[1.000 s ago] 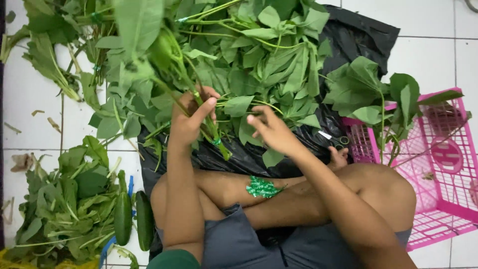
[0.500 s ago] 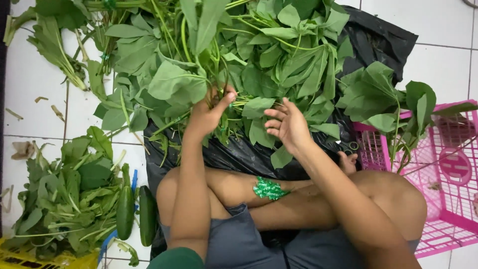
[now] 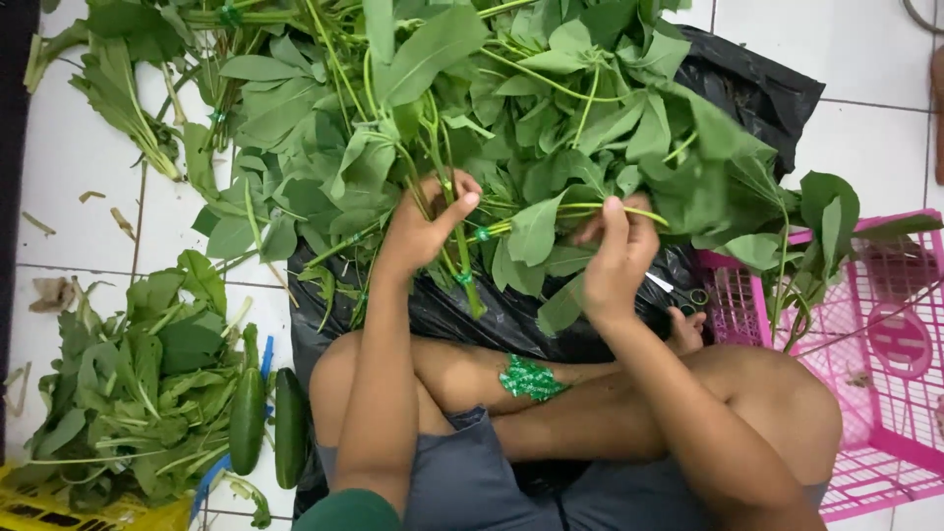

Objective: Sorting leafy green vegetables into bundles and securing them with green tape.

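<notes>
The person wears grey shorts (image 3: 462,482) and a dark green sleeve (image 3: 344,511), with forearms and legs bare.

No packages, labels, signs or screens are visible.

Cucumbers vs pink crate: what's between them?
Head view: between the cucumbers and the pink crate lie the person's crossed legs, with green ties on one shin, over a black bag.

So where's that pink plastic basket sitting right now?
In the head view, the pink basket sits on the white tiled floor at the far right edge, just beyond the person's right knee, beside the black plastic sheet heaped with leafy greens.
</notes>
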